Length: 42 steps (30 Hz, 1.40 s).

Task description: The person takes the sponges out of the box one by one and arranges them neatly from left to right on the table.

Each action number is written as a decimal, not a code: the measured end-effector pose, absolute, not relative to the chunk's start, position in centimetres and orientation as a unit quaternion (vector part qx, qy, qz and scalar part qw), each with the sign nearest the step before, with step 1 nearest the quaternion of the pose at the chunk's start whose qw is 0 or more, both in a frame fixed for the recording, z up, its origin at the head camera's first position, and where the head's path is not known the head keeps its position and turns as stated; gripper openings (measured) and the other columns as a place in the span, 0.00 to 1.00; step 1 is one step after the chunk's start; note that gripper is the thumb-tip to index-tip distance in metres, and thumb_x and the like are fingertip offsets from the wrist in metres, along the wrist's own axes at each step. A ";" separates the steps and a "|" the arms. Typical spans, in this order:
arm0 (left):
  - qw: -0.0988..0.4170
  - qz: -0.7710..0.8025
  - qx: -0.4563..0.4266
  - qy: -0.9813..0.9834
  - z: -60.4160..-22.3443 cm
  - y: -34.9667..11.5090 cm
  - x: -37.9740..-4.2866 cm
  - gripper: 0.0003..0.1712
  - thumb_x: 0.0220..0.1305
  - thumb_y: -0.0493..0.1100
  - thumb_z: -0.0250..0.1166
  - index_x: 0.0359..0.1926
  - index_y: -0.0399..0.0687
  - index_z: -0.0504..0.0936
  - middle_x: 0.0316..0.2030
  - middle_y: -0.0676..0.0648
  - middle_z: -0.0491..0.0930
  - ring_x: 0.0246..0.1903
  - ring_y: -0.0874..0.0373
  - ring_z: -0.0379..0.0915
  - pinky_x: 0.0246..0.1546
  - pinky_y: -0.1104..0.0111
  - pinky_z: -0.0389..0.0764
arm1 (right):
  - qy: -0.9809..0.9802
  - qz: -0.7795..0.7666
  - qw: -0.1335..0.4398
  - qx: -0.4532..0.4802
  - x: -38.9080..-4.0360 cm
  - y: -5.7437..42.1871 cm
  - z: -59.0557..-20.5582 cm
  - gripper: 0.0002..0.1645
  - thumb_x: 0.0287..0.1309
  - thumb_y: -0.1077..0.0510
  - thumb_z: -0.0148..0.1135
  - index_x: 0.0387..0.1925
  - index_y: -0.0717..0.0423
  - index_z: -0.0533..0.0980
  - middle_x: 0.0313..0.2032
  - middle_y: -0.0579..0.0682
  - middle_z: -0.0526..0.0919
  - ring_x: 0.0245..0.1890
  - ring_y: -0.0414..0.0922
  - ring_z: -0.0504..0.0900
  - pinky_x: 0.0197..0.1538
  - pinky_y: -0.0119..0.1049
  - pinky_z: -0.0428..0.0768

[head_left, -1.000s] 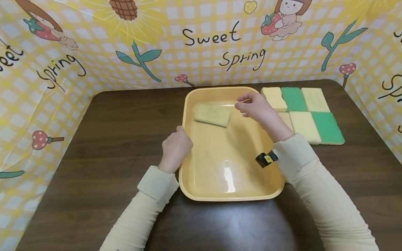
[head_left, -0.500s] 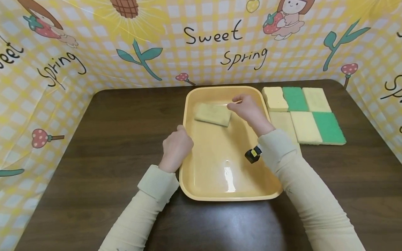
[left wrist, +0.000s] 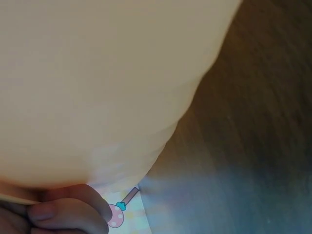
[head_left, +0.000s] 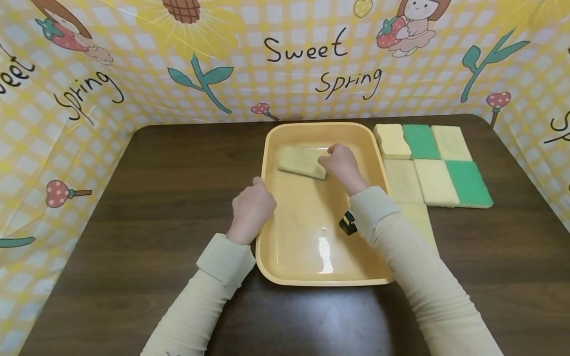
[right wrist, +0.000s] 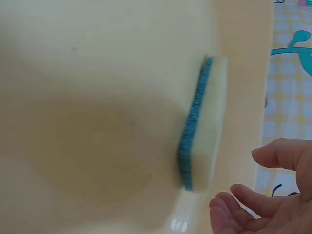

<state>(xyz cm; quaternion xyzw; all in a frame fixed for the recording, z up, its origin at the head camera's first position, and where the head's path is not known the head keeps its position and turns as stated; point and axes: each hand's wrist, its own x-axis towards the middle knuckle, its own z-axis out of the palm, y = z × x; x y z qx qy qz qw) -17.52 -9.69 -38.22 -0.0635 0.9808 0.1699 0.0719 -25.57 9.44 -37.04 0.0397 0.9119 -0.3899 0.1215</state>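
A yellow plastic basin point(head_left: 296, 232) stands on the dark wooden table. My left hand point(head_left: 253, 210) grips its left rim; in the left wrist view the fingers point(left wrist: 73, 214) curl in beside the basin's pale outer side point(left wrist: 107, 87). Inside, near the far left, lies a sponge point(head_left: 300, 162), its cream foam up and a thin scouring layer below. Over the sponge's right end hovers my right hand point(head_left: 342, 165). The right wrist view shows thumb and fingers apart with nothing between them, close to the sponge point(right wrist: 207, 124).
Several sponges lie edge to edge right of the basin, some cream side up point(head_left: 434, 182), others green side up point(head_left: 468, 183). The right sleeve point(head_left: 427, 267) covers part of that group. A yellow checked cloth point(head_left: 213, 44) with printed figures stands behind the table point(head_left: 169, 198).
My right hand has moved left and toward me, coming over the sponge's right end. My left hand stays on the rim. The sponge has not moved.
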 end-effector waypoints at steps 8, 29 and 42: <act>0.072 0.170 -0.066 0.981 -38.1 -9.6 -17.5 0.11 0.66 0.40 0.45 0.41 0.36 0.69 0.28 0.37 0.79 0.26 0.44 0.78 0.30 0.52 0.78 | 0.918 -0.387 0.079 0.030 -26.0 9.0 -38.3 0.30 0.61 0.59 0.51 0.63 0.68 0.65 0.64 0.62 0.69 0.50 0.53 0.73 0.62 0.45 0.71; 0.064 0.161 -0.061 0.983 -38.3 -9.7 -17.5 0.08 0.65 0.39 0.45 0.36 0.37 0.68 0.23 0.39 0.77 0.21 0.47 0.75 0.22 0.56 0.74 | 0.919 -0.374 0.123 0.010 -26.5 9.4 -39.6 0.37 0.56 0.62 0.51 0.68 0.69 0.57 0.67 0.64 0.64 0.50 0.53 0.69 0.59 0.43 0.70; 0.066 0.158 -0.067 0.983 -38.3 -9.5 -17.6 0.11 0.66 0.40 0.45 0.40 0.36 0.69 0.28 0.36 0.80 0.26 0.44 0.79 0.28 0.52 0.77 | 0.921 -0.372 0.113 -0.002 -26.4 9.6 -39.4 0.31 0.50 0.67 0.53 0.59 0.71 0.69 0.57 0.66 0.74 0.36 0.48 0.70 0.42 0.33 0.72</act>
